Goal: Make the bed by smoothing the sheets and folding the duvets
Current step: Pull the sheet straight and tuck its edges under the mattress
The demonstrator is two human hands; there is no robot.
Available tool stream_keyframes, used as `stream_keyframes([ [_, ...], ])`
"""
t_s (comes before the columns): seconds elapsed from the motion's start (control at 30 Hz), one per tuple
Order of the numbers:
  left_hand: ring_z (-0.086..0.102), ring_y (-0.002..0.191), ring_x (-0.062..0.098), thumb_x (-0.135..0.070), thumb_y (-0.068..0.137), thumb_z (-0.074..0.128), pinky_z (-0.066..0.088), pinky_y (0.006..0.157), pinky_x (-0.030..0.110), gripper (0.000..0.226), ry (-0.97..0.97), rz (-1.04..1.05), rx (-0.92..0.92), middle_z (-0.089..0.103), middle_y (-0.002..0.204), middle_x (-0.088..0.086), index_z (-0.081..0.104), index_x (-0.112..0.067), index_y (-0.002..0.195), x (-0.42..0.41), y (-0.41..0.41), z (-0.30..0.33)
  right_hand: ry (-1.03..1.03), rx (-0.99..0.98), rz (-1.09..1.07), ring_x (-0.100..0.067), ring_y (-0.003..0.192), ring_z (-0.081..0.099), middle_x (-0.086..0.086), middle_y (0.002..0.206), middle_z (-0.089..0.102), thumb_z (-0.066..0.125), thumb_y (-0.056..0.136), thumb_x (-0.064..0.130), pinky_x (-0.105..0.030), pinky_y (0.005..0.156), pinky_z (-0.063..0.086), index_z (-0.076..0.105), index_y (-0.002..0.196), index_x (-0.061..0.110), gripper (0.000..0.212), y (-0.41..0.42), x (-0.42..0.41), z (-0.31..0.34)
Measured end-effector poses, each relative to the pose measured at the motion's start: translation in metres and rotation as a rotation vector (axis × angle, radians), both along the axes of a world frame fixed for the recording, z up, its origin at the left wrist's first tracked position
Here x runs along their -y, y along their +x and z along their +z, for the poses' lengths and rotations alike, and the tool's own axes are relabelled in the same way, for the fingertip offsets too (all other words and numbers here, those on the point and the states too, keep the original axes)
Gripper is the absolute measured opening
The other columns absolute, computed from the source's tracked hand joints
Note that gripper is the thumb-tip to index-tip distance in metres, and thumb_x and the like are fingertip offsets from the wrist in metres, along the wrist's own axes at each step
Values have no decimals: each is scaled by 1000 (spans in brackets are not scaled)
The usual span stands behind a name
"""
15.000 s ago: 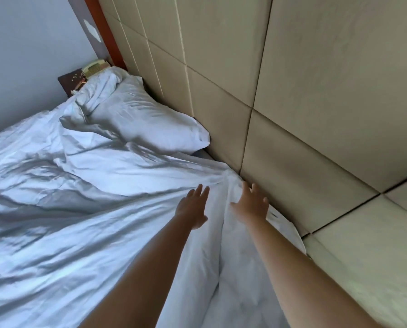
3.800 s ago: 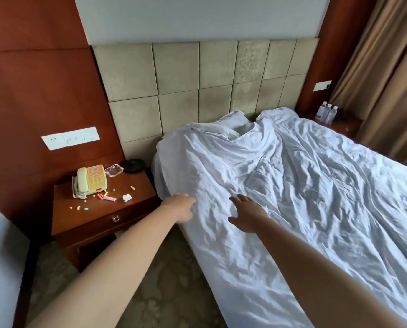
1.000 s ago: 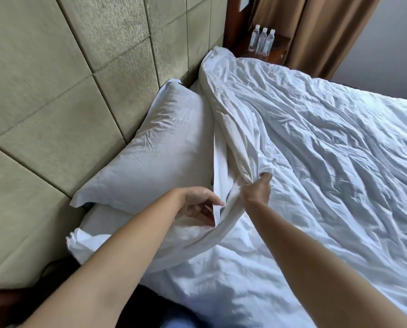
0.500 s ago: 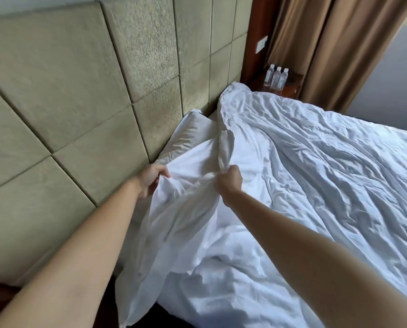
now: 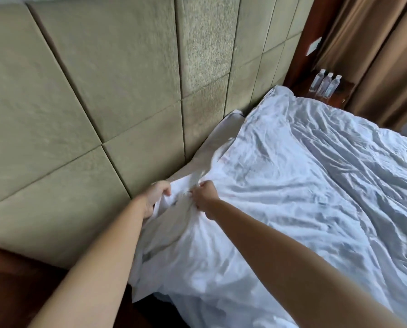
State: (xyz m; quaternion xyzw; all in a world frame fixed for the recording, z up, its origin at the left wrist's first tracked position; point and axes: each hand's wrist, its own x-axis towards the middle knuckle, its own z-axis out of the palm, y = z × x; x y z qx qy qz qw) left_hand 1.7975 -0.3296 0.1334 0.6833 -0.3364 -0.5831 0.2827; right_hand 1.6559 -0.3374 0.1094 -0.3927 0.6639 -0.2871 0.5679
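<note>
A crumpled white duvet [image 5: 304,185] covers the bed from the headboard down to the lower right. My left hand [image 5: 156,197] grips the duvet's top corner close to the padded headboard. My right hand [image 5: 203,196] pinches a bunch of the same top edge just to the right of it. A strip of pale sheet or pillow [image 5: 221,136] shows between the duvet and the headboard; the pillow seen earlier is otherwise covered.
The beige padded headboard [image 5: 103,91] fills the left and top. A wooden nightstand [image 5: 339,93] at the far right holds three water bottles [image 5: 325,85], with brown curtains [image 5: 375,55] behind. Dark wood [image 5: 8,280] lies at the lower left.
Both hands have drawn the duvet's top edge up toward the headboard, over the pillow that lay bare one second ago. The hands now sit closer together near the bed's corner.
</note>
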Motion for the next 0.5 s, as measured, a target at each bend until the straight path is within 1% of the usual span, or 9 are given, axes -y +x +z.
stream_keyframes([
  [0.07, 41, 67, 22, -36, 41, 61, 34, 71, 30, 33, 99, -54, 13, 47, 79, 7, 48, -15, 64, 10, 5, -23, 84, -1, -8, -17, 57, 47, -12, 89, 52, 48, 90, 14, -16, 37, 35, 42, 100, 15, 12, 8, 6, -16],
  [0.1, 51, 80, 26, -45, 46, 65, 38, 80, 31, 43, 126, -88, 18, 55, 94, 9, 59, -16, 77, 13, 5, -27, 121, -20, -5, -17, 54, 47, -11, 81, 51, 51, 89, 12, -16, 37, 36, 44, 102, 12, 14, 11, 8, -21],
  [0.17, 49, 117, 26, -48, 78, 65, 35, 98, 30, 52, 132, -117, 46, 51, 125, 6, 60, -14, 118, 18, 2, -28, 177, -65, 2, -18, 47, 45, -9, 67, 48, 55, 87, 13, -20, 40, 40, 52, 102, 5, 17, 16, 11, -30],
  [0.2, 47, 117, 24, -39, 89, 60, 35, 94, 29, 42, 107, -156, 77, 50, 123, 6, 59, -12, 120, 21, 3, -30, 201, -76, -2, -20, 47, 46, -9, 65, 49, 57, 86, 15, -23, 44, 42, 54, 104, 3, 21, 16, 14, -35],
  [0.27, 47, 92, 19, -26, 88, 63, 35, 73, 27, 13, 63, -248, 150, 53, 97, 5, 65, -14, 85, 31, 3, -37, 241, -87, -33, -22, 54, 53, -11, 71, 56, 62, 84, 20, -28, 51, 47, 57, 101, 3, 25, 18, 19, -41],
  [0.3, 44, 82, 18, -24, 82, 67, 32, 67, 27, 17, 47, -251, 149, 51, 86, 3, 60, -15, 70, 35, 2, -40, 263, -88, -47, -22, 59, 56, -11, 76, 59, 63, 84, 22, -28, 52, 49, 57, 100, 5, 24, 17, 21, -42],
  [0.37, 40, 72, 18, -27, 67, 66, 29, 62, 29, 20, 33, -209, 124, 46, 75, 3, 51, -15, 60, 41, 2, -42, 289, -84, -62, -20, 64, 59, -9, 83, 61, 63, 86, 21, -26, 49, 51, 56, 105, 8, 24, 17, 26, -43],
  [0.43, 27, 62, 18, -23, 71, 60, 19, 55, 28, 27, 35, -177, 116, 32, 65, 1, 38, -17, 57, 49, 0, -42, 263, -89, -54, -19, 70, 60, -8, 91, 62, 59, 86, 19, -29, 54, 55, 54, 116, 9, 32, 15, 32, -40],
  [0.5, 25, 61, 18, -15, 76, 55, 17, 53, 27, 29, 20, -193, 171, 29, 64, 1, 34, -17, 56, 54, -1, -40, 204, -159, -29, -23, 77, 62, -8, 102, 60, 50, 88, 15, -30, 56, 51, 43, 138, 9, 51, 13, 37, -33],
])
